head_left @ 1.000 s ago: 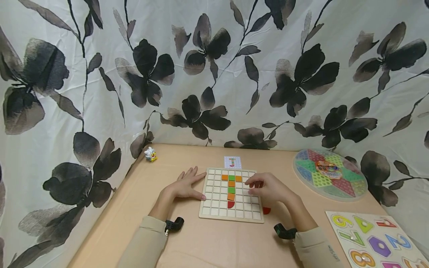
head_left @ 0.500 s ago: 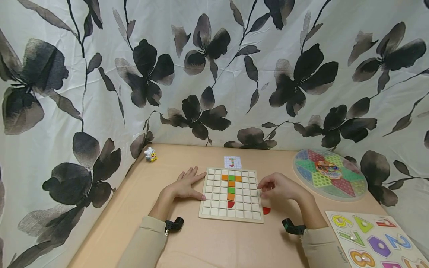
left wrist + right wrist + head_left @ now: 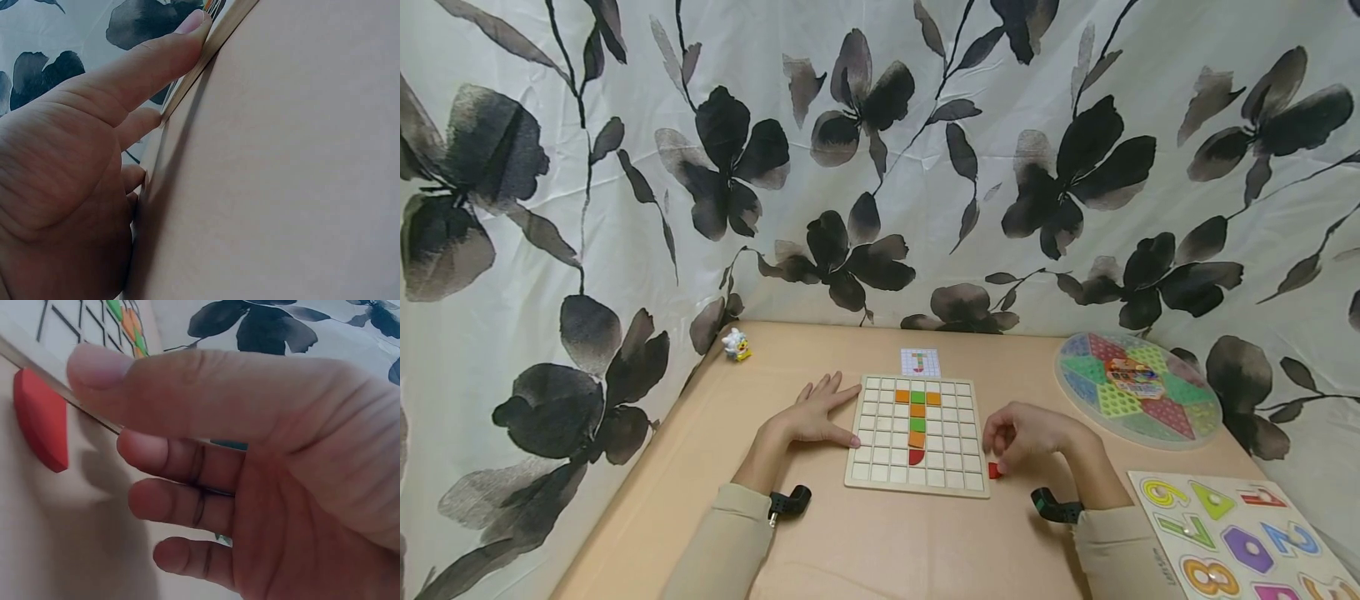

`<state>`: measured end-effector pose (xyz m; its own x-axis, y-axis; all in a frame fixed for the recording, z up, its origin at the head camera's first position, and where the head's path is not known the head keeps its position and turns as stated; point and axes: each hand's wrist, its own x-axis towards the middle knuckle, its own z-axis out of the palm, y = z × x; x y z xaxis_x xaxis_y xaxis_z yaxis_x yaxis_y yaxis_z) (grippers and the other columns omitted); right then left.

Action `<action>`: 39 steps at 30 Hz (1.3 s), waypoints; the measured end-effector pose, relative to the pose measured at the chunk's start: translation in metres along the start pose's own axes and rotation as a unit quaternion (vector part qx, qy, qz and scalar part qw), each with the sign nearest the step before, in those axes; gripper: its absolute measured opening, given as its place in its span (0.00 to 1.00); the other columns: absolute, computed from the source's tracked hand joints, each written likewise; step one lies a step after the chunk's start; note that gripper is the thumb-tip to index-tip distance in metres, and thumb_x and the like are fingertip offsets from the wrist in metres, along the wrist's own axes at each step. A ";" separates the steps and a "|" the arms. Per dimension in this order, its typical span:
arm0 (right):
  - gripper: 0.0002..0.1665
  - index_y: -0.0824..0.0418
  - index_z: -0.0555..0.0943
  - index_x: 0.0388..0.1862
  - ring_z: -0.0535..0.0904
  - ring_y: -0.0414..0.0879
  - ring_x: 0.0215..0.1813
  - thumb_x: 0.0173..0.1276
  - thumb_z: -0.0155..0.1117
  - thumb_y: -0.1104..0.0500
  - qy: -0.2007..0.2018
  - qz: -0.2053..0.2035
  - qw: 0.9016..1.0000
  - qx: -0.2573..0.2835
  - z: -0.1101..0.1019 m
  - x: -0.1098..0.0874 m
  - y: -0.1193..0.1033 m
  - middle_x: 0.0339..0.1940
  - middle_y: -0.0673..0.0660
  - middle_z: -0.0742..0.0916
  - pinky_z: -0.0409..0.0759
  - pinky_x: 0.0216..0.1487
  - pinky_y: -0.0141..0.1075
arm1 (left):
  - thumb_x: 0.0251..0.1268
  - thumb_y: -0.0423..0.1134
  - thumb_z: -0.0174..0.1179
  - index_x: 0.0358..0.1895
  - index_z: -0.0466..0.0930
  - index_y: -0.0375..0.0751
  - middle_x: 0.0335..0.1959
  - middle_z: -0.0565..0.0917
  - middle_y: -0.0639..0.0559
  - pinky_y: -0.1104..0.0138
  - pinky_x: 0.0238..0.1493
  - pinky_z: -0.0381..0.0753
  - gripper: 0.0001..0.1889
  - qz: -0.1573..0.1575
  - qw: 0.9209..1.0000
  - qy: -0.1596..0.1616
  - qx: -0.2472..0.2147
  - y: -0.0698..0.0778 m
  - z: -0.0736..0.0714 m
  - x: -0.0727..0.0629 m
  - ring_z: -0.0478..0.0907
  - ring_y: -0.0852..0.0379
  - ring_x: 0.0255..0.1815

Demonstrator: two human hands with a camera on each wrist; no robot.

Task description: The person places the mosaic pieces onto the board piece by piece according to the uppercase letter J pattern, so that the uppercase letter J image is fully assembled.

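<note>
A square grid board (image 3: 880, 477) lies on the table with orange and green square tiles (image 3: 917, 411) and one red quarter-round tile (image 3: 916, 457) in its cells. My left hand (image 3: 808, 417) rests at the board's left edge, fingers spread, the thumb touching the rim. Just off the board's right edge lies a loose red quarter-round tile (image 3: 42, 422). Above and beside it hovers my right hand (image 3: 1030, 435), fingers loosely bent. A gap shows between the right thumb and that red tile in the right wrist view; nothing is seen in the hand.
Behind the board lies a small pattern card (image 3: 920, 362). A round coloured game board (image 3: 1138, 392) is at the back right, with a number puzzle board (image 3: 1247, 533) nearer on the right. A small toy figure (image 3: 737, 344) stands at the far left.
My right hand has drawn back from over the board to its right side, then lowered toward the loose red tile. The left hand has stayed in place.
</note>
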<state>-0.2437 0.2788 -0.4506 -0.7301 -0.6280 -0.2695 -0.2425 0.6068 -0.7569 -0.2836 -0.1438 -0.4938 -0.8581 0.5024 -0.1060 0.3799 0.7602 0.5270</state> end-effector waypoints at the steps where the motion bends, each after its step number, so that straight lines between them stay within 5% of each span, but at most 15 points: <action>1: 0.16 0.69 0.85 0.41 0.76 0.46 0.34 0.54 0.80 0.69 -0.005 0.000 1.000 0.002 0.001 0.000 0.000 0.31 0.61 0.84 0.74 0.33 0.31 | 0.52 0.67 0.74 0.84 0.57 0.55 0.87 0.39 0.35 0.39 0.84 0.28 0.56 0.000 1.000 0.000 -0.001 0.000 0.000 0.000 0.31 0.36 0.88; 14: 0.18 0.68 0.83 0.35 0.72 0.44 0.31 0.48 0.83 0.70 -0.011 0.013 0.999 -0.028 0.009 0.010 0.006 0.25 0.52 0.78 0.68 0.30 0.30 | 0.52 0.66 0.75 0.84 0.58 0.53 0.87 0.40 0.34 0.38 0.84 0.29 0.56 0.001 1.000 0.002 -0.006 0.003 -0.002 -0.001 0.32 0.34 0.87; 39: 0.14 0.65 0.83 0.34 0.75 0.47 0.34 0.52 0.80 0.71 0.040 0.012 0.999 -0.033 0.005 0.012 0.012 0.28 0.55 0.82 0.74 0.32 0.33 | 0.51 0.67 0.74 0.84 0.58 0.57 0.87 0.39 0.37 0.40 0.84 0.28 0.56 -0.006 1.000 0.001 -0.007 0.002 0.000 -0.002 0.31 0.37 0.88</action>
<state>-0.2525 0.2760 -0.4661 -0.7846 -0.5733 -0.2362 -0.2645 0.6540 -0.7087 -0.2815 -0.1432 -0.4926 -0.8632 0.4926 -0.1105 0.3651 0.7603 0.5372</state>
